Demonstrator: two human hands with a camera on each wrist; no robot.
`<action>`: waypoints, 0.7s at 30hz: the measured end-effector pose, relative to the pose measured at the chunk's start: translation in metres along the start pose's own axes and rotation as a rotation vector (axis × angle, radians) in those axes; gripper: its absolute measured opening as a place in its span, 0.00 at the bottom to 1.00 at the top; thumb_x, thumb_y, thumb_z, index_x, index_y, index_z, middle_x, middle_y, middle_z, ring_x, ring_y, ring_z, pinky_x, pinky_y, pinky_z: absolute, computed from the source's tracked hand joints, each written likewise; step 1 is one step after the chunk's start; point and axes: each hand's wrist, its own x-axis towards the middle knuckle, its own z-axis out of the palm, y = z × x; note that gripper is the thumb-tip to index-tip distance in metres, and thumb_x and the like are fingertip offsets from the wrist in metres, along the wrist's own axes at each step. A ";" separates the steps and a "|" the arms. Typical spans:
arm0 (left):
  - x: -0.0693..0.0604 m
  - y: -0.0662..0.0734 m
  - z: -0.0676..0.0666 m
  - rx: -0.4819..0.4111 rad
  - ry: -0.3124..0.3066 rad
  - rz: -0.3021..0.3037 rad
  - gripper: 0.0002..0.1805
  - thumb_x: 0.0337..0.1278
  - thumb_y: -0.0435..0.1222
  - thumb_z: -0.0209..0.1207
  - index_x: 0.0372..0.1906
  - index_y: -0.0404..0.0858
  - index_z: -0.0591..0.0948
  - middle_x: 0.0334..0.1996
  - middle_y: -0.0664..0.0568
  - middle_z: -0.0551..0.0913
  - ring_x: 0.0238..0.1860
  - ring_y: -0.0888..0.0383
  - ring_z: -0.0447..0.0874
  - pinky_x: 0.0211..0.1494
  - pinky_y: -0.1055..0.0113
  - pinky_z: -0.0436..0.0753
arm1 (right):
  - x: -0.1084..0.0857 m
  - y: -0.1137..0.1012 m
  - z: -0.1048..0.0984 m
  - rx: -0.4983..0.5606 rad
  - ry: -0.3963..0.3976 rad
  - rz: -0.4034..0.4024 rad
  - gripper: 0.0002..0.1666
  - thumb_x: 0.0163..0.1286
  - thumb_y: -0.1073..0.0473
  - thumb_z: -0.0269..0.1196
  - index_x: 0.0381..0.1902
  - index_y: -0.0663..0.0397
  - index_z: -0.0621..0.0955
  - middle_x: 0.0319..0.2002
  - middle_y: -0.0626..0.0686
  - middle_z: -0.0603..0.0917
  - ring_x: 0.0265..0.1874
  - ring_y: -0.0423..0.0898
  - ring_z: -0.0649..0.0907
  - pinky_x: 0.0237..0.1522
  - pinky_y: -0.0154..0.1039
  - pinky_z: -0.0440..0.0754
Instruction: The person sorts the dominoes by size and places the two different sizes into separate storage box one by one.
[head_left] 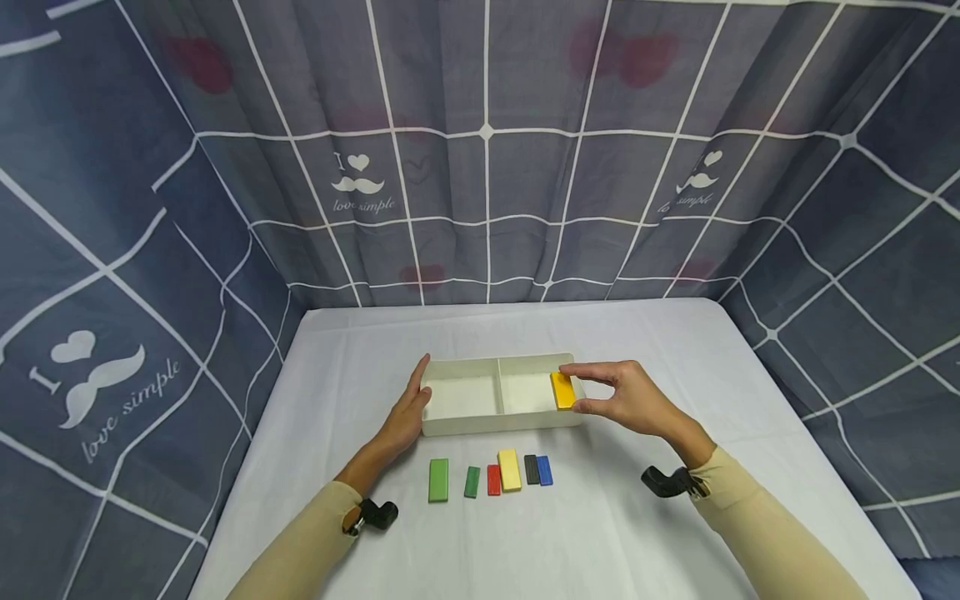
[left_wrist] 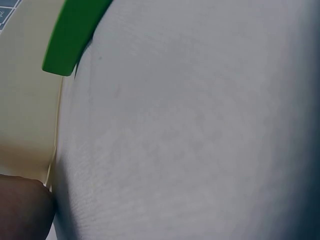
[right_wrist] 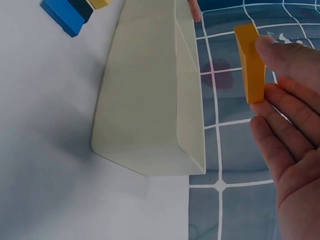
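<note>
Right of centre in the head view, the right hand (head_left: 636, 398) pinches an orange-yellow block (head_left: 563, 391) between thumb and fingers. The block appears in front of the right end of a cream box (head_left: 502, 423); the right wrist view shows it raised apart from the box's rim, in the upper right of that frame. A divider (head_left: 501, 387) splits the box into two compartments.

The left hand (head_left: 407, 417) lies against the box's left end, near the centre of the head view — its index finger stretches along the outside, its thumb is by the near corner, and it looks relaxed rather than clenched.

Below the box, a loose row of blocks lies on a white tablecloth (head_left: 637, 533). From left to right come a light green block (head_left: 438, 480), a smaller dark green block (head_left: 472, 482), a red block (head_left: 493, 480), a pale yellow block (head_left: 509, 470), a black block (head_left: 532, 469) and a blue block (head_left: 544, 470). The red and pale yellow ones lie side by side — so do the black and blue.

A dark curtain (head_left: 442, 175) with white grid lines fills the upper part of the frame. Both arms wear beige sleeves (head_left: 765, 521).
</note>
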 end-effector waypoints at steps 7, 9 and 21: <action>0.000 -0.002 0.001 -0.023 -0.005 0.012 0.35 0.93 0.39 0.33 0.92 0.53 0.38 0.92 0.50 0.37 0.92 0.45 0.32 0.91 0.37 0.37 | 0.015 0.006 0.004 0.007 -0.025 -0.001 0.35 0.63 0.60 0.83 0.69 0.44 0.87 0.67 0.50 0.88 0.68 0.56 0.86 0.71 0.59 0.82; 0.000 -0.001 0.001 -0.018 -0.003 0.012 0.35 0.93 0.39 0.33 0.92 0.54 0.39 0.92 0.51 0.37 0.92 0.45 0.32 0.91 0.37 0.37 | 0.019 0.008 0.007 0.011 -0.030 -0.010 0.35 0.63 0.60 0.83 0.69 0.44 0.87 0.67 0.50 0.88 0.68 0.56 0.86 0.71 0.58 0.83; 0.000 0.000 0.001 -0.010 0.006 0.015 0.35 0.93 0.38 0.32 0.92 0.56 0.38 0.92 0.52 0.36 0.92 0.46 0.32 0.91 0.37 0.37 | 0.035 0.014 0.018 0.018 -0.059 -0.004 0.34 0.63 0.61 0.82 0.68 0.46 0.88 0.65 0.49 0.89 0.67 0.54 0.88 0.70 0.55 0.84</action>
